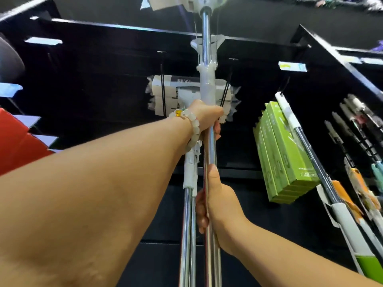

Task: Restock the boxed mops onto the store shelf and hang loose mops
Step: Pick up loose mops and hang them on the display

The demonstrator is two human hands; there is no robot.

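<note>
A loose mop with a shiny steel pole [207, 48] runs straight up the middle of the view, its white head at the top edge. My left hand [205, 117], with a pale bead bracelet on the wrist, grips the pole high up, just under its white plastic collar. My right hand [217, 204] grips the same pole lower down. A second steel mop pole [187, 224] with a white sleeve hangs just left of it, behind my left wrist. Several green mop boxes [286, 154] stand packed together on the black shelf to the right.
Black shelving [103, 79] fills the background, with blue price tags [43, 41] along its edges. Another steel-handled mop [310, 154] leans in front of the green boxes. Several hanging tools with dark and orange handles [352, 125] crowd the far right. Red packaging [16, 141] sits at left.
</note>
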